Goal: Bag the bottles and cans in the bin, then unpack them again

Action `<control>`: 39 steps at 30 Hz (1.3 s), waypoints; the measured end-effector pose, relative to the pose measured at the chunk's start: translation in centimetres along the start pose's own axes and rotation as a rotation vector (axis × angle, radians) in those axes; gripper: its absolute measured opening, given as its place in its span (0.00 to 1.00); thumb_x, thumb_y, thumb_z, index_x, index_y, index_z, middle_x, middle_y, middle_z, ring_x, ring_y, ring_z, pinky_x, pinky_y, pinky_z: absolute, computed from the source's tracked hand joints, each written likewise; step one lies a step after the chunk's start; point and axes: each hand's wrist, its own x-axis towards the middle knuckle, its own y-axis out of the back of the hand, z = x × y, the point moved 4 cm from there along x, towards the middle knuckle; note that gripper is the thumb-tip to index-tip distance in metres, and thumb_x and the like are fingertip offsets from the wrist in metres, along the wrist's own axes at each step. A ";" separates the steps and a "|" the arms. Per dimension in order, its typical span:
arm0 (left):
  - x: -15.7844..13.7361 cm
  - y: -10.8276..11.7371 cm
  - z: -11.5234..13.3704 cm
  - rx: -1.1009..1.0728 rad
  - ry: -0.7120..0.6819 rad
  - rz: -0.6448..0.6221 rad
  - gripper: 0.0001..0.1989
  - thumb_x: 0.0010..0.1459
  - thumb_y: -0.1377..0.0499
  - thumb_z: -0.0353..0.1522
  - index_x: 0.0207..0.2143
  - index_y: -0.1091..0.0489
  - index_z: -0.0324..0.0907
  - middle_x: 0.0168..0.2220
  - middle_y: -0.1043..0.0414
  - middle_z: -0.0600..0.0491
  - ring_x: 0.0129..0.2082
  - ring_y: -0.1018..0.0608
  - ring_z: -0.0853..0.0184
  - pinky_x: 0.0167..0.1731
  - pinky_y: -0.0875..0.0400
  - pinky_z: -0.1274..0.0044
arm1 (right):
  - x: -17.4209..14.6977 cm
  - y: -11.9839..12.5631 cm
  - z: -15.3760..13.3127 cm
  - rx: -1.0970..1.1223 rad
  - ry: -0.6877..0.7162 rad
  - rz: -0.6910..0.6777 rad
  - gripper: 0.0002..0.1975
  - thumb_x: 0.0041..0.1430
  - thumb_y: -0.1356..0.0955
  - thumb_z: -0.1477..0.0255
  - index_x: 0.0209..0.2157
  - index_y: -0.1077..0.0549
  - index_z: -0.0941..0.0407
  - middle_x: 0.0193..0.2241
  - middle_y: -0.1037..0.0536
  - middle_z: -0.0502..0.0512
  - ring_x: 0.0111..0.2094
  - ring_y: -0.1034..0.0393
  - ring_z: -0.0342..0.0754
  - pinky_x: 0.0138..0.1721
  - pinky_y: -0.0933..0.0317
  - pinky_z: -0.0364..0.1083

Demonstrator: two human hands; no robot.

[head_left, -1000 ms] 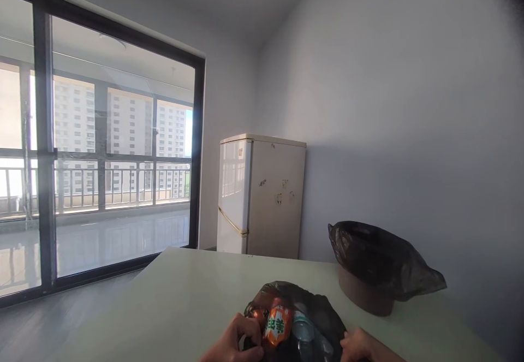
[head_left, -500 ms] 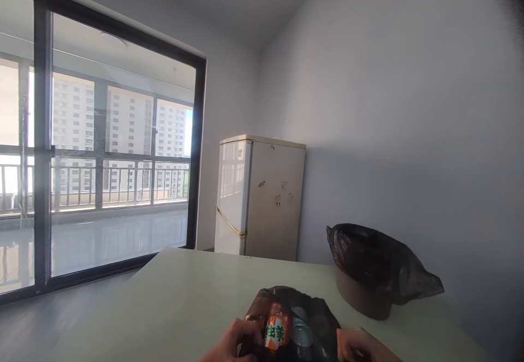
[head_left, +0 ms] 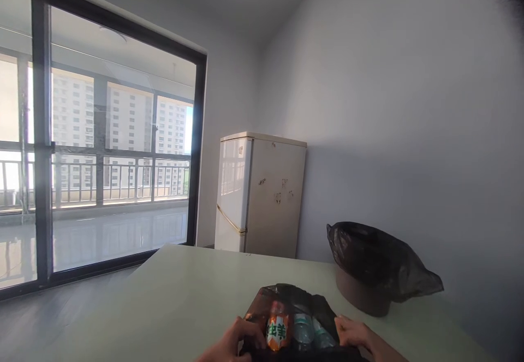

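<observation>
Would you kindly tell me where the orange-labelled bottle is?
The orange-labelled bottle is low in the head view, in the held black bag, right of the left hand, left of a clear bottle.

The left hand (head_left: 244, 333) and the right hand (head_left: 352, 331) are bare — rounded knuckles, slender build. The left wrist (head_left: 218, 351) and the visible stretch of right forearm (head_left: 383, 346) are bare too — finer details, nails included, are too small to tell.
</observation>
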 end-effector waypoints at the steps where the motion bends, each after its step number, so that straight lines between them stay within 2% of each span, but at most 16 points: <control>1: -0.1 0.0 0.6 0.014 -0.005 0.009 0.14 0.48 0.35 0.28 0.40 0.22 0.43 0.41 0.24 0.50 0.40 0.26 0.61 0.43 0.30 0.73 | 0.5 -0.2 -0.9 0.012 0.050 0.010 0.09 0.61 0.29 0.63 0.41 0.24 0.50 0.45 0.25 0.60 0.49 0.27 0.59 0.51 0.31 0.54; 3: -0.4 0.2 1.7 0.039 -0.026 0.036 0.14 0.50 0.34 0.29 0.42 0.22 0.45 0.43 0.23 0.51 0.43 0.25 0.60 0.47 0.30 0.72 | 1.4 -0.5 -2.7 0.046 0.108 0.040 0.09 0.61 0.30 0.62 0.34 0.28 0.52 0.40 0.26 0.57 0.42 0.28 0.55 0.47 0.31 0.52; 6: -0.7 0.2 2.5 0.056 -0.047 0.062 0.15 0.50 0.32 0.30 0.43 0.22 0.46 0.44 0.23 0.51 0.44 0.24 0.59 0.50 0.30 0.72 | 2.1 -1.1 -4.4 0.106 0.124 0.100 0.12 0.59 0.29 0.59 0.35 0.29 0.52 0.41 0.24 0.57 0.42 0.28 0.56 0.45 0.31 0.52; 9: -0.9 -0.3 2.7 0.070 -0.065 0.080 0.13 0.52 0.31 0.33 0.42 0.23 0.45 0.42 0.24 0.51 0.42 0.24 0.61 0.46 0.28 0.73 | 1.7 -1.9 -4.0 0.139 0.072 0.099 0.12 0.60 0.30 0.58 0.37 0.26 0.52 0.39 0.23 0.57 0.40 0.27 0.56 0.43 0.30 0.52; 12: -0.8 -0.7 3.3 0.084 -0.159 0.107 0.13 0.52 0.31 0.35 0.40 0.24 0.43 0.39 0.25 0.50 0.37 0.25 0.64 0.40 0.28 0.75 | 1.0 -2.2 -2.8 0.083 0.011 0.099 0.13 0.62 0.31 0.60 0.42 0.22 0.53 0.37 0.21 0.58 0.40 0.26 0.56 0.44 0.30 0.52; 15: -0.4 -0.9 4.5 0.101 -0.246 0.041 0.11 0.49 0.32 0.33 0.37 0.23 0.41 0.33 0.25 0.51 0.30 0.29 0.67 0.31 0.32 0.78 | 0.6 -1.8 -2.8 -0.026 0.013 0.093 0.17 0.61 0.30 0.59 0.47 0.22 0.53 0.40 0.21 0.59 0.42 0.26 0.56 0.47 0.33 0.53; 17: 0.0 -0.6 5.3 0.111 -0.259 0.019 0.11 0.47 0.34 0.30 0.36 0.23 0.40 0.29 0.26 0.53 0.27 0.32 0.70 0.27 0.36 0.79 | 0.9 -1.6 -3.5 -0.090 0.026 0.029 0.15 0.63 0.31 0.57 0.42 0.22 0.53 0.36 0.22 0.57 0.39 0.29 0.54 0.45 0.35 0.52; 19: 0.3 -0.7 6.0 0.119 -0.240 -0.104 0.08 0.45 0.37 0.27 0.32 0.22 0.39 0.22 0.31 0.56 0.21 0.37 0.73 0.22 0.43 0.81 | 1.2 -1.5 -4.3 -0.121 0.063 -0.071 0.19 0.67 0.35 0.55 0.31 0.26 0.55 0.27 0.27 0.53 0.32 0.36 0.49 0.42 0.39 0.51; 21: 0.4 -0.8 6.7 0.135 -0.272 -0.147 0.11 0.46 0.40 0.26 0.33 0.21 0.39 0.22 0.30 0.56 0.21 0.36 0.73 0.23 0.42 0.80 | 1.5 -1.5 -4.9 -0.137 0.101 -0.145 0.24 0.69 0.38 0.53 0.24 0.33 0.55 0.22 0.34 0.49 0.27 0.45 0.45 0.40 0.42 0.50; 23: 0.5 -0.8 7.2 0.194 -0.319 -0.136 0.13 0.48 0.41 0.25 0.37 0.20 0.39 0.25 0.26 0.55 0.23 0.32 0.72 0.26 0.38 0.79 | 1.5 -1.3 -5.0 -0.165 0.108 -0.155 0.24 0.69 0.38 0.54 0.24 0.36 0.55 0.21 0.36 0.48 0.27 0.49 0.45 0.39 0.44 0.50; 27: 0.2 -0.7 8.1 0.335 -0.471 -0.012 0.15 0.55 0.44 0.26 0.44 0.23 0.41 0.33 0.20 0.49 0.33 0.23 0.65 0.38 0.30 0.73 | 1.1 -0.4 -5.0 -0.183 0.165 -0.055 0.19 0.70 0.37 0.57 0.29 0.32 0.54 0.24 0.33 0.51 0.30 0.43 0.48 0.38 0.43 0.49; 30: 0.0 -0.5 8.7 0.452 -0.555 0.077 0.15 0.59 0.46 0.26 0.46 0.26 0.42 0.37 0.20 0.48 0.35 0.23 0.63 0.40 0.30 0.70 | 1.0 0.1 -5.4 -0.120 0.228 0.026 0.18 0.72 0.40 0.58 0.33 0.28 0.54 0.28 0.30 0.53 0.32 0.38 0.49 0.39 0.39 0.50; 32: 0.0 -0.4 9.0 0.504 -0.564 0.170 0.15 0.61 0.47 0.26 0.48 0.27 0.43 0.37 0.22 0.48 0.35 0.25 0.63 0.40 0.31 0.69 | 1.3 0.3 -5.7 -0.126 0.249 0.119 0.18 0.73 0.41 0.61 0.37 0.25 0.54 0.34 0.26 0.56 0.37 0.34 0.51 0.42 0.37 0.52; 35: 0.0 -0.2 9.0 0.522 -0.480 0.313 0.17 0.64 0.48 0.25 0.52 0.29 0.43 0.42 0.24 0.47 0.40 0.27 0.62 0.45 0.30 0.67 | 1.9 0.4 -5.7 -0.258 0.193 0.390 0.13 0.71 0.38 0.69 0.43 0.21 0.52 0.40 0.27 0.58 0.42 0.32 0.53 0.45 0.36 0.53; 37: 0.0 0.1 8.9 0.521 -0.442 0.423 0.17 0.65 0.50 0.24 0.50 0.28 0.44 0.43 0.28 0.47 0.42 0.28 0.62 0.45 0.30 0.68 | 2.1 0.3 -5.2 -0.309 0.109 0.542 0.12 0.68 0.36 0.73 0.45 0.21 0.52 0.37 0.30 0.56 0.38 0.33 0.51 0.41 0.36 0.50; 39: -0.2 0.4 8.9 0.530 -0.462 0.526 0.16 0.64 0.50 0.22 0.44 0.25 0.44 0.41 0.32 0.48 0.42 0.30 0.63 0.43 0.30 0.70 | 2.2 0.4 -4.5 -0.312 0.019 0.611 0.15 0.63 0.35 0.77 0.47 0.21 0.53 0.33 0.33 0.53 0.33 0.35 0.48 0.36 0.37 0.48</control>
